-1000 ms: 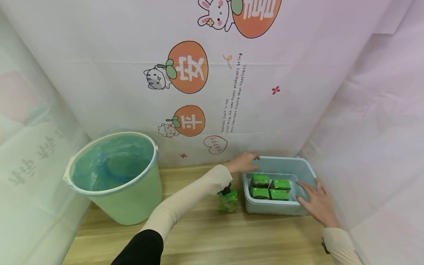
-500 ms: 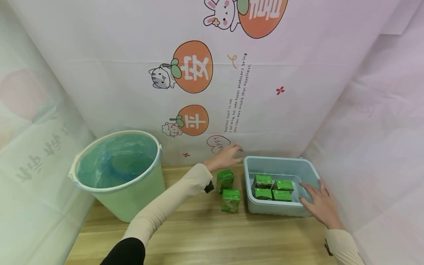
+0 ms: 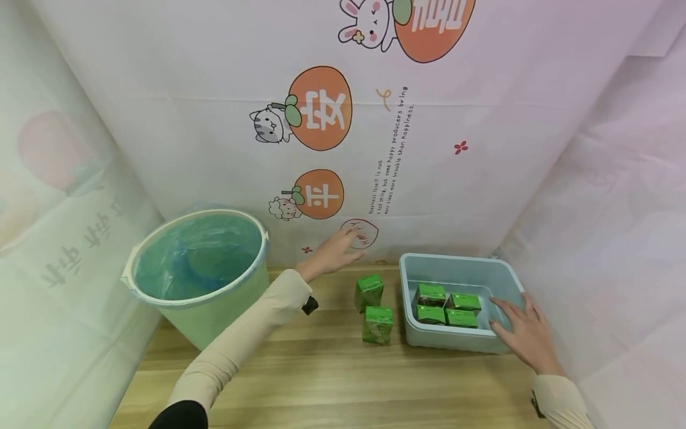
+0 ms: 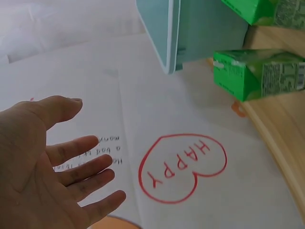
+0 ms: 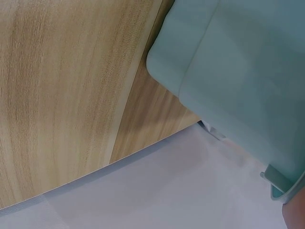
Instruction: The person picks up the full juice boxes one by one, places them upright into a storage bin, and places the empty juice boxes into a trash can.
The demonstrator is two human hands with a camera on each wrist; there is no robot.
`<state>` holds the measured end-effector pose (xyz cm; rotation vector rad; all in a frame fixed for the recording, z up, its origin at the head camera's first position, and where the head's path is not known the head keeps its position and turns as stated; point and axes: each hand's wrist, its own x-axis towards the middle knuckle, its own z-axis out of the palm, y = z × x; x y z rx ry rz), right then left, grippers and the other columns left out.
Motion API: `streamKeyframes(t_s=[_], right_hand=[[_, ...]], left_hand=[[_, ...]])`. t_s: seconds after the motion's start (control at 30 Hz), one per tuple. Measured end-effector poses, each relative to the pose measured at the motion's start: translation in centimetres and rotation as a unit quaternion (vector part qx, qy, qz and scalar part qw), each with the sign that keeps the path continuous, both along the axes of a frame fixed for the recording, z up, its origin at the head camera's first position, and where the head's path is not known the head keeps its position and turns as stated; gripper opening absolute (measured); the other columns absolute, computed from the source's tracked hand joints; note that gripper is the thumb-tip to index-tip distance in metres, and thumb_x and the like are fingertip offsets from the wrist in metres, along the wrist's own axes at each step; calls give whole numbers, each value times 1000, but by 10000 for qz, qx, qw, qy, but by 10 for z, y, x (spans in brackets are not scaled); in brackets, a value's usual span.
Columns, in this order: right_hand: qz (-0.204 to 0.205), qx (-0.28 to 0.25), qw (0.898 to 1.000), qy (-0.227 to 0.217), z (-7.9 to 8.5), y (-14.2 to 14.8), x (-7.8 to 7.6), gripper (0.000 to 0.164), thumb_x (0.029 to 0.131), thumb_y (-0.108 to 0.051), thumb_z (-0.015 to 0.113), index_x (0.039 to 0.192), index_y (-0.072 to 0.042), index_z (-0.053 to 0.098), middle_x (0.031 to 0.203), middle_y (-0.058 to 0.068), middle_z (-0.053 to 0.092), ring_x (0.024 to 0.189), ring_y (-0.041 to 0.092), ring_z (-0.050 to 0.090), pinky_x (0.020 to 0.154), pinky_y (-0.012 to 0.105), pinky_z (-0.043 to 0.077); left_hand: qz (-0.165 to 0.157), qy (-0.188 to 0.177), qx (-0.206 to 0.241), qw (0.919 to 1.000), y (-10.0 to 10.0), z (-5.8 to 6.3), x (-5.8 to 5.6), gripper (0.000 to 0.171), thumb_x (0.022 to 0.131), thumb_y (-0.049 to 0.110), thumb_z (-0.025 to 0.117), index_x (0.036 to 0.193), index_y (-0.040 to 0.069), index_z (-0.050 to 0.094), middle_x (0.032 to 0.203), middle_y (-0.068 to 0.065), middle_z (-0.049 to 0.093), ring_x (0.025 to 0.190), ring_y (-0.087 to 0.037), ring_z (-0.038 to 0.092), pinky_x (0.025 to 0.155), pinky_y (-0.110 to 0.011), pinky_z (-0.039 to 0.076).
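Observation:
My left hand (image 3: 334, 253) hovers near the back wall with its fingers spread, holding nothing; in the left wrist view its palm and fingers (image 4: 102, 205) show bare. To its lower right, two small green printed boxes (image 3: 370, 292) (image 3: 378, 325) stand on the table, one behind the other. Beside them is a light blue plastic bin (image 3: 455, 262), where several more green boxes (image 3: 447, 304) sit grouped at the left side. My right hand (image 3: 527, 333) holds the bin's right rim, some fingers reaching inside. The right wrist view shows the bin's outer wall (image 5: 238, 86) and only a bit of a finger.
A pale green bucket (image 3: 198, 298) lined with a blue-green bag stands at the left, close to my left forearm. White printed sheets (image 3: 418, 179) wall in the back and both sides of the wood-grain table (image 3: 343, 387).
My left hand has moved left from the bin's back-left corner, past the two green boxes, uncovering the rear one. My right hand stays at the bin's rim. The head view has shifted slightly left.

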<state>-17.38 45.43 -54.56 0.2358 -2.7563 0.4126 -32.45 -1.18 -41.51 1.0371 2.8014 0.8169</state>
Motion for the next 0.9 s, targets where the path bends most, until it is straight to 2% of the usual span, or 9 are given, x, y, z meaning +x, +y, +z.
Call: streamKeyframes(t_s=[0.17, 0.3, 0.53, 0.73, 0.9], right_hand=[[9, -11, 10000, -73, -1, -1, 1, 53, 100, -38, 64, 143, -8, 59, 144, 31, 58, 148, 60, 25, 117, 72, 19], [17, -2, 10000, -61, 0, -2, 0, 53, 101, -38, 63, 143, -7, 59, 143, 32, 58, 147, 61, 25, 115, 73, 20], [-18, -4, 10000, -68, 0, 0, -1, 52, 100, -38, 64, 143, -7, 59, 143, 33, 58, 147, 61, 24, 113, 74, 21], [-33, 25, 9999, -116, -2, 1, -3, 53, 101, -38, 63, 143, -7, 58, 143, 34, 57, 147, 61, 23, 115, 74, 19], [-21, -4, 10000, -85, -3, 1, -2, 53, 100, -37, 64, 144, -7, 58, 144, 33, 57, 147, 61, 24, 115, 73, 19]], left_hand=[[252, 89, 106, 9996, -28, 3, 8, 51, 109, 34, 63, 149, 4, 54, 152, -18, 50, 141, -32, 50, 115, -48, 44], [377, 194, 187, 9989, -52, 6, 14, 50, 108, 30, 65, 146, -1, 54, 150, -20, 50, 141, -36, 49, 116, -50, 43], [766, 309, 41, 9966, -89, 10, 29, 52, 108, 31, 63, 147, -2, 54, 152, -21, 50, 140, -38, 50, 115, -52, 43], [999, 578, -283, 9929, -109, 16, 46, 53, 108, 34, 64, 147, -1, 55, 152, -21, 49, 141, -39, 49, 115, -55, 42], [977, 721, -212, 9924, -118, 28, 57, 52, 107, 31, 66, 146, -2, 55, 150, -20, 52, 138, -39, 52, 112, -56, 46]])
